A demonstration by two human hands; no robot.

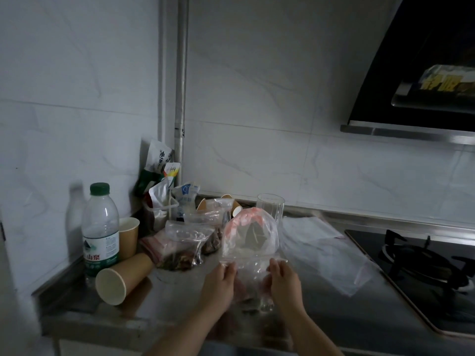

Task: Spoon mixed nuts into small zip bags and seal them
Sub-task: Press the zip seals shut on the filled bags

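I have both hands up over the front of the bench [321, 312], a little apart, each pinching one side of a single clear zip bag [250, 242]: the left hand [219, 285] grips its left edge, the right hand [284, 283] its right edge. The bag stands upright between them, long axis vertical, its red-striped mouth pointing up and away from me and gaping open in a rounded arch; dark nuts [250, 300] sag in the bottom, below my fingers, though blur keeps me from counting them. Beyond my left hand I count two filled bags [183, 249] of dark mix lying on the bench, touching each other. Further left lie three paper cups that I can plainly see: one tipped on its side [123, 277] with its mouth toward me, one upright [128, 237] behind it, and others nested near the wall whose number I cannot tell. One water bottle [100, 229] with a green cap stands upright at far left. Behind the held bag stands one clear glass [270, 206]. Just right of my right hand, flat empty bags [326, 250] lie in a loose pile, their long axis running toward the gas hob [424, 268] further right.
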